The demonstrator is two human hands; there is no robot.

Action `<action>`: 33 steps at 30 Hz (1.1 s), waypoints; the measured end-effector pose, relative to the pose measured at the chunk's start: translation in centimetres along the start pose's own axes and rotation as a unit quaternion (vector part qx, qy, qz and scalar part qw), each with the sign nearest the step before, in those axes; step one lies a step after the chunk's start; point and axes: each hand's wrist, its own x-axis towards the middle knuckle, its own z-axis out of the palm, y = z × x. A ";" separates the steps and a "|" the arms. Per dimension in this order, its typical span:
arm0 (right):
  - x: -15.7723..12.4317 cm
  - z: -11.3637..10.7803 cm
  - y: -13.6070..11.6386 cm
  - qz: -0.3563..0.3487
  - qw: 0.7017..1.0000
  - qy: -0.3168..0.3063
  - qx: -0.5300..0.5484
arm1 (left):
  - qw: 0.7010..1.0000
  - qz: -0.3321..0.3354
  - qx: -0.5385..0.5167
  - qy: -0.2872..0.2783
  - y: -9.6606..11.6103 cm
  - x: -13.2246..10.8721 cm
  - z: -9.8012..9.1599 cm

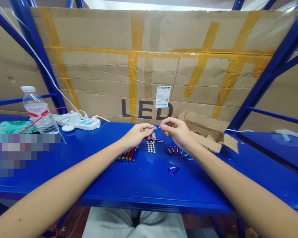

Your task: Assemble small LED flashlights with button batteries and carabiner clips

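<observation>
My left hand (142, 132) is raised above the blue table, thumb and fingers pinched around something small and shiny that I cannot make out. Facing it across a narrow gap, my right hand (175, 129) is also closed in a pinch, and what its fingertips hold is too small to name. Below them lie small round silver discs (151, 147) in rows, with a purple carabiner (160, 141) just behind. Several slim metallic-coloured tubes (130, 155) lie side by side under my left forearm. Several coloured carabiners (173, 150) sit by my right wrist, and a single purple carabiner (173, 170) lies nearer the front.
An open cardboard box (208, 134) stands beyond my right forearm. At the left are a water bottle (39, 110), a white power strip (85, 123) with cables and a green packet (11, 127). A large carton (109, 76) walls off the back between blue posts.
</observation>
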 end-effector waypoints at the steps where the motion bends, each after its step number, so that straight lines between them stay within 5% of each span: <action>1: -0.1 0.2 0.0 0.004 1.000 -0.006 0.017 | 1.000 0.007 0.019 -0.006 0.0 -0.1 0.3; 11: -0.5 0.4 -1.2 0.032 0.997 -0.059 -0.029 | 0.999 -0.009 0.040 -0.018 0.0 -0.5 0.7; 14: -0.7 0.6 -1.2 0.062 0.995 -0.068 -0.038 | 0.993 0.035 0.114 -0.002 -0.2 -0.6 0.8; 16: -0.7 0.8 -1.0 0.102 0.993 -0.065 -0.008 | 0.972 0.100 0.211 0.024 -0.5 -0.7 0.8; 19: -0.8 1.2 -0.5 0.189 0.974 -0.069 0.104 | 0.903 0.201 0.377 0.049 -0.9 -0.9 0.6; 22: -0.8 1.5 -0.1 0.232 0.952 -0.075 0.185 | 0.853 0.235 0.464 0.041 -1.0 -1.1 0.5; 33: -1.2 2.0 -1.1 0.158 0.981 -0.039 0.105 | 0.853 0.193 0.480 0.067 -0.1 -0.6 0.7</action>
